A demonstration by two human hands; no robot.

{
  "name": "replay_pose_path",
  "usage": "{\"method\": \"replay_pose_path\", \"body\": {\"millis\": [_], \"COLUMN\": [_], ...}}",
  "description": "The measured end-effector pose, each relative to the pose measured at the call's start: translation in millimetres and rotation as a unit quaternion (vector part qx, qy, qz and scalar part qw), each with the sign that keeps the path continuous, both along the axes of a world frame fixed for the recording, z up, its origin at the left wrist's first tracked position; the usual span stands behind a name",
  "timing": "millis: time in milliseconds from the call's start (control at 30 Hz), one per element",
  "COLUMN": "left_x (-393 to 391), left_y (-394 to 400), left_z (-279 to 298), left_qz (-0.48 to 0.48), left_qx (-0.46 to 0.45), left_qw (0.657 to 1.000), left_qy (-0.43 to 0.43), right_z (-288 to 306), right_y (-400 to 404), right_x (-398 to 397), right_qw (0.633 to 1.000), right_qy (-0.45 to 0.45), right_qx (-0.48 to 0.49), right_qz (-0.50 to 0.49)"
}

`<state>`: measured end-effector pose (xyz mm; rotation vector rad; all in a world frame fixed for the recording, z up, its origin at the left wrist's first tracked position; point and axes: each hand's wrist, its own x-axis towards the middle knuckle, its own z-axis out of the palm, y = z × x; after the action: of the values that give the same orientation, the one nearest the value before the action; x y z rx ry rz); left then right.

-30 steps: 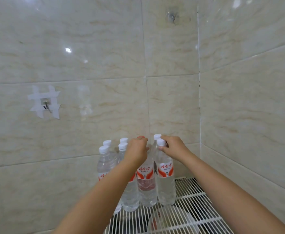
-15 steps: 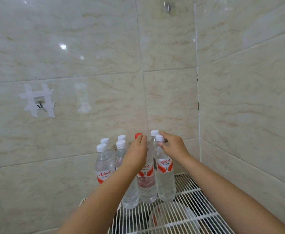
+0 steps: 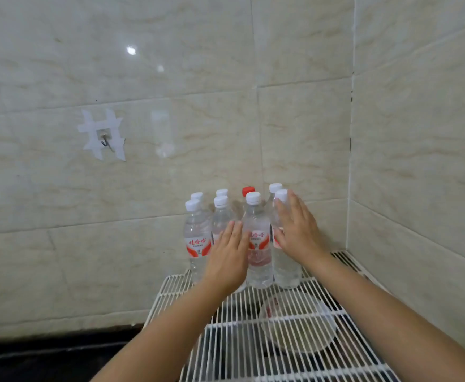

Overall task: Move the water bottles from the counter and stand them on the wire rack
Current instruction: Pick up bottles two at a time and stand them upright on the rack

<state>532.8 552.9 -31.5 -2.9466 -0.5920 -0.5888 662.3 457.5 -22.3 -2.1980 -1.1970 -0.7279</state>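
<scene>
The water bottles (image 3: 256, 238) stood upright in a tight cluster at the back of the white wire rack (image 3: 253, 312), approx. in the tiled corner; seven caps showed, six white and one red cap (image 3: 248, 191) in the rear row. Our left hand (image 3: 227, 257) lay flat w/ fingers straight and together, palm toward the front bottles, covering the lower part of one; grip released, nothing clasped. Our right hand (image 3: 294, 230) was likewise spread open, fingers straight, resting against the side of the rightmost front bottle (image 3: 286, 260), not curled round it. Under the rack wires we saw a clear round dish (image 3: 297, 326). On the wall tiles to the left hung a small hook (image 3: 105, 142) fixed w/ crossed white tape.
</scene>
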Motion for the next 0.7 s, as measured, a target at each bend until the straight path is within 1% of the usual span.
{"method": "replay_pose_path", "body": {"millis": [67,100,200,333,433,533,700], "left_x": [-17,-27,-66,-131,-204,-281,-409], "left_y": [-1,0,4,13,14,12,-5], "left_z": [-9,-15,-33,-46,-61,-74,-93], "left_qz": [0.025,0.038,0.093,0.189,0.278,0.368,0.484], "left_qx": [-0.02,-0.024,-0.024,-0.032,-0.034,-0.033,-0.066], "left_qw": [0.999,0.999,0.995,0.981,0.959,0.927,0.869], "left_qy": [0.0,-0.005,0.007,0.03,0.042,0.066,0.072], "right_z": [-8,-12,-25,-36,-49,-60,-81], "right_y": [-3,-5,-3,18,45,72,103], "right_x": [-16,-26,-56,-102,-165,-239,-378], "right_qw": [0.999,0.998,0.995,0.976,0.956,0.932,0.886], "right_qy": [-0.019,-0.017,-0.033,-0.009,0.015,0.041,0.005], "right_qx": [-0.029,-0.058,-0.074,-0.14,-0.172,-0.195,-0.207], "right_qz": [-0.017,-0.005,0.064,0.166,0.236,0.304,0.416]}}
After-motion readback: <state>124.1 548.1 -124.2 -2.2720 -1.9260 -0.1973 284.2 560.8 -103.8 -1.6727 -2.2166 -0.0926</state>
